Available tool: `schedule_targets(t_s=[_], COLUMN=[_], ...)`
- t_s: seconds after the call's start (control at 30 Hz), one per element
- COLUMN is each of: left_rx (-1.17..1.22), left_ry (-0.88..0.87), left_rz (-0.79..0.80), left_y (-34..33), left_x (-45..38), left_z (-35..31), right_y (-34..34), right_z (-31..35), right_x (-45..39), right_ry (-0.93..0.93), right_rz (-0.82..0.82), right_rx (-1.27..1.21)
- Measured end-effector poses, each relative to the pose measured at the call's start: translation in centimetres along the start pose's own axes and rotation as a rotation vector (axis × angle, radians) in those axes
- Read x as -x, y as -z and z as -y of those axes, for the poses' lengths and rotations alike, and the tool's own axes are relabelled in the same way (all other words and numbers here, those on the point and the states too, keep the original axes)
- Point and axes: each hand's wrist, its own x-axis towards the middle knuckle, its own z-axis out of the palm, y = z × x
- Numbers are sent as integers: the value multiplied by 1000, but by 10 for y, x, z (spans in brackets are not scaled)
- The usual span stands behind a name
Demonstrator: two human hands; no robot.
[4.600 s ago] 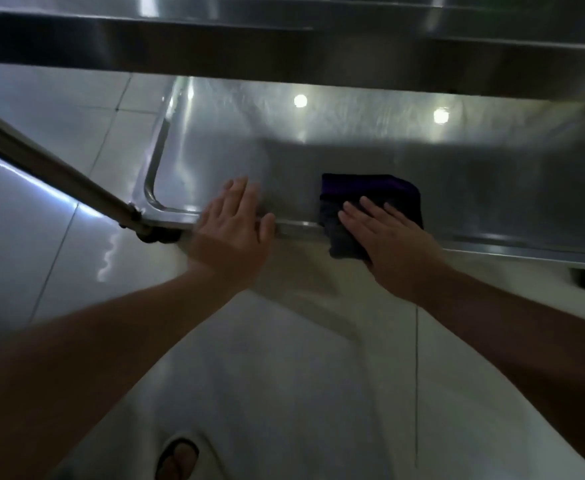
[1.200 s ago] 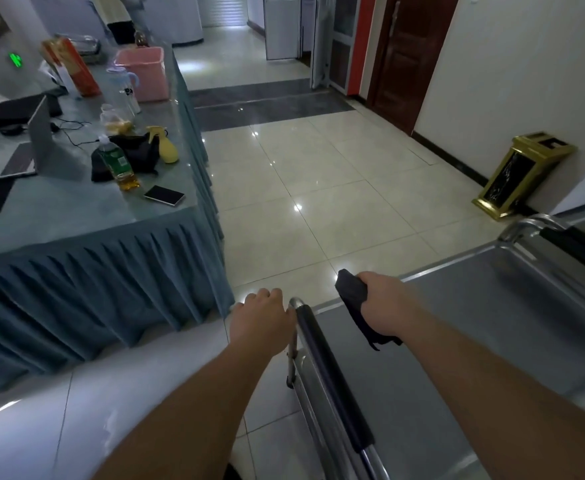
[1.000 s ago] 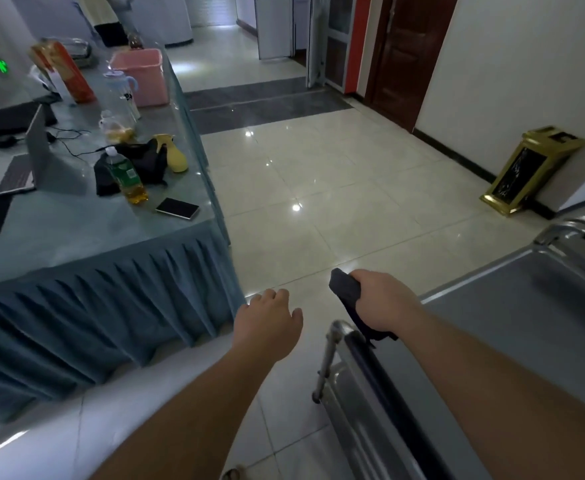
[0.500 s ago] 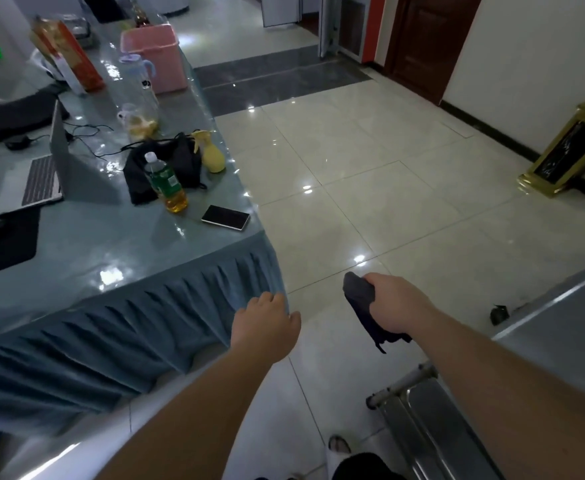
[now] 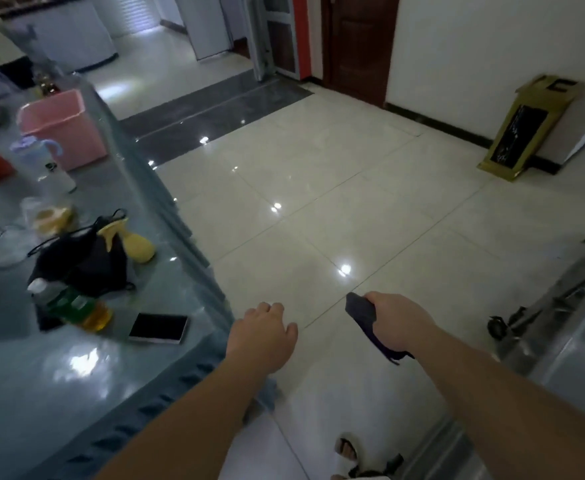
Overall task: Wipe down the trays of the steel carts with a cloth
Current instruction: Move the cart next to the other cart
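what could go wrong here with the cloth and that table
The left hand swings empty close to the table corner; it could knock the phone or the bottle near that edge. The cloth dangles from the right hand and might slip onto the glossy floor.

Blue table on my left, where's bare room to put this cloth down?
The blue table shows a bare patch nearest you, bordered by the phone and the skirted edge. Farther back it is crowded: bottle, black bag, yellow sprayer, pink bin. The right hand holds the cloth.
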Motion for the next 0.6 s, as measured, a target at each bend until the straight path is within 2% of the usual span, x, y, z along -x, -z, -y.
schedule_targets(t_s=[0.33,0.6], left_rx=[-110,-241], left_ry=[-333,-665], left_rz=[51,143], left_y=[51,58], left_x=[-183,-339], left_z=[-140,-245], right_y=[73,112], right_z=[-104,-182], right_x=[-75,-141], right_ry=[-271,-595], right_rz=[-10,-19], right_rx=[-36,-132])
